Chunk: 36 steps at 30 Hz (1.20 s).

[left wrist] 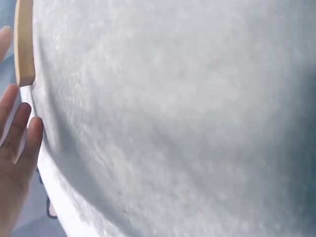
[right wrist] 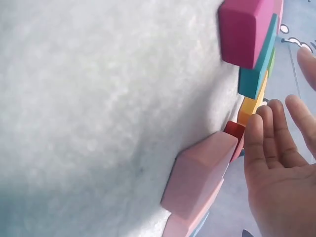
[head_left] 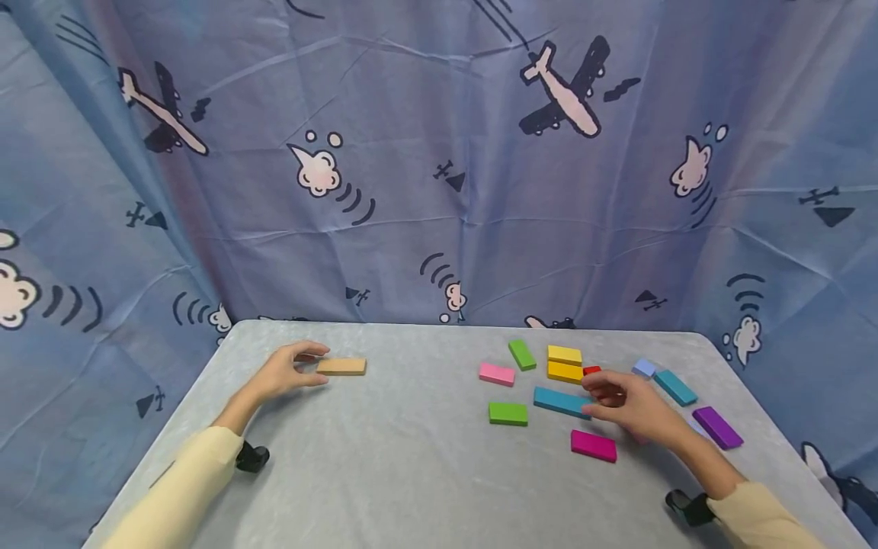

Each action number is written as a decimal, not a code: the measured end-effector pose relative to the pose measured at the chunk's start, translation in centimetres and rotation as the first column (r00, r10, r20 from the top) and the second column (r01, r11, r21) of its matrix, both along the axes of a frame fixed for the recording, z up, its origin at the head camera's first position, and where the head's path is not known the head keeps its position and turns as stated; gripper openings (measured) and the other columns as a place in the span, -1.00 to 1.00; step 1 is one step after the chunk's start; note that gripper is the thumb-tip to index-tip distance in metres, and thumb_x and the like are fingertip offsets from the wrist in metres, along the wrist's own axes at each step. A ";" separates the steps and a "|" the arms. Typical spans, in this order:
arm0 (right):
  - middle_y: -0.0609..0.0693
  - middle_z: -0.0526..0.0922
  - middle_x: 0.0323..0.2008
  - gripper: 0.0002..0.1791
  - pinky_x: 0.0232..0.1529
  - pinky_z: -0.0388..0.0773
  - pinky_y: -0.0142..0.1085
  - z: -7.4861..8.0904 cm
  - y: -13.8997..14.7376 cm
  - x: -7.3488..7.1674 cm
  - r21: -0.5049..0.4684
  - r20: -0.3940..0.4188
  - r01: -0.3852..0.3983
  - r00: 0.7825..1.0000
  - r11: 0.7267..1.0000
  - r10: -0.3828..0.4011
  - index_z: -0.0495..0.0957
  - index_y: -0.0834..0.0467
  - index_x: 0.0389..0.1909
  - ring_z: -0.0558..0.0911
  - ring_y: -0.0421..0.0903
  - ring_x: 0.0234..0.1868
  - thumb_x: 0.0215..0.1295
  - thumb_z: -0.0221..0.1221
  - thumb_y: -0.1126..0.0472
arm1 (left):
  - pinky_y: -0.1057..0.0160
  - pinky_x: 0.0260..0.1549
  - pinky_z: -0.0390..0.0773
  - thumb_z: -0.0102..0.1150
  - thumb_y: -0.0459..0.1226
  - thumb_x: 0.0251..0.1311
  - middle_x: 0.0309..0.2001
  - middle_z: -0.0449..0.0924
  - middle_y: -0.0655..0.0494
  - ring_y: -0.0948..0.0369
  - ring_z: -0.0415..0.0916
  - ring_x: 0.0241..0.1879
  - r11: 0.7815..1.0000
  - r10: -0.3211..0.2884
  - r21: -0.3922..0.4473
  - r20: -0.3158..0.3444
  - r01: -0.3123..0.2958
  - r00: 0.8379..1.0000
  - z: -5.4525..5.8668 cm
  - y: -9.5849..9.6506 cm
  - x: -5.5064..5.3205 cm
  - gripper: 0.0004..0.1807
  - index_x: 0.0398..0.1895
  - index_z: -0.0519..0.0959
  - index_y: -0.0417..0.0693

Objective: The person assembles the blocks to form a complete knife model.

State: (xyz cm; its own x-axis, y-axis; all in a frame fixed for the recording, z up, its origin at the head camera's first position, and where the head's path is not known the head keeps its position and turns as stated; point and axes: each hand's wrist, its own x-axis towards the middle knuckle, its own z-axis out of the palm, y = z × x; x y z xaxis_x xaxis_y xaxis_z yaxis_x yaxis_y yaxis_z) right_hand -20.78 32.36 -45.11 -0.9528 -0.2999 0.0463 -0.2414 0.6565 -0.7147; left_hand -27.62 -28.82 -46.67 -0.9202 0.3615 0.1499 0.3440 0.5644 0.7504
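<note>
A plain wooden block [head_left: 341, 367] lies flat at the left of the table. My left hand [head_left: 291, 370] is at its left end, thumb and fingers spread apart. In the left wrist view the fingertips are close by the end of the block [left wrist: 24, 44]. On the right, my right hand [head_left: 634, 406] hovers over the group of coloured blocks, fingers loosely bent and gripping nothing. Its thumb overlaps the right end of a long blue block [head_left: 559, 401] in the head view. A red block [head_left: 591, 370] is partly hidden behind the fingers. The right wrist view shows pink blocks [right wrist: 197, 173] below the hand.
Around the right hand lie a magenta block [head_left: 593, 446], green blocks [head_left: 508, 414], a pink block [head_left: 497, 374], yellow blocks [head_left: 565, 371], a teal block [head_left: 675, 387] and a purple block [head_left: 717, 427]. A grey cloth covers the table [head_left: 398, 473]. Behind it hangs a blue patterned curtain [head_left: 384, 252].
</note>
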 end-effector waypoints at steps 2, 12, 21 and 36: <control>0.15 0.67 -0.02 -0.44 -0.08 0.60 -0.32 -0.1 -0.1 -0.1 0.002 0.001 -0.017 1.000 1.000 0.017 0.58 0.33 0.14 0.63 0.04 -0.09 0.22 0.46 0.10 | -0.16 0.07 0.48 0.55 -0.36 0.06 0.09 0.60 -0.25 -0.19 0.53 0.09 0.999 -0.009 -0.031 -0.023 0.009 1.000 -0.2 0.3 -0.3 -0.44 0.14 0.59 -0.36; 0.16 0.66 0.01 -0.44 -0.03 0.61 -0.19 -0.5 -0.6 -0.4 -0.030 0.032 -0.091 0.995 0.995 0.092 0.57 0.36 0.14 0.63 0.05 -0.05 0.21 0.47 0.14 | -0.09 0.01 0.53 0.52 -0.35 0.12 0.02 0.65 -0.22 -0.11 0.58 -0.02 0.997 0.021 -0.072 -0.011 -0.022 1.000 -0.5 0.8 -1.2 -0.54 0.07 0.64 -0.36; 0.04 0.69 -0.05 -0.49 -0.07 0.60 -0.25 -1.0 -0.7 -0.7 0.044 0.007 -0.093 0.996 0.995 0.093 0.64 0.28 0.08 0.61 -0.01 -0.12 0.15 0.51 0.15 | -0.04 -0.04 0.56 0.51 -0.32 0.13 -0.04 0.68 -0.14 -0.04 0.61 -0.08 0.997 0.027 -0.070 -0.011 -0.028 1.000 -0.5 1.3 -1.4 -0.65 -0.02 0.71 -0.28; -0.03 0.69 -0.10 -0.52 -0.12 0.60 -0.27 -1.0 -1.1 -0.8 0.095 -0.010 -0.036 0.999 0.995 0.037 0.67 0.21 0.06 0.59 -0.05 -0.17 0.12 0.52 0.17 | -0.04 -0.08 0.57 0.46 -0.37 0.18 -0.11 0.69 -0.06 -0.01 0.61 -0.12 0.991 0.059 -0.117 -0.014 -0.060 0.998 -0.5 1.7 -1.4 -0.77 -0.09 0.74 -0.20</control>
State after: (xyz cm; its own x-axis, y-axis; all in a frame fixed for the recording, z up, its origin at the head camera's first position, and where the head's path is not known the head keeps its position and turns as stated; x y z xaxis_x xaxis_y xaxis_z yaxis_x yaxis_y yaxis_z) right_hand -21.60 31.24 -46.07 -0.9406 -0.3384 0.0268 -0.2745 0.7117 -0.6466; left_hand -29.03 -27.15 -47.20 -0.9391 0.3222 0.1196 0.3151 0.6682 0.6740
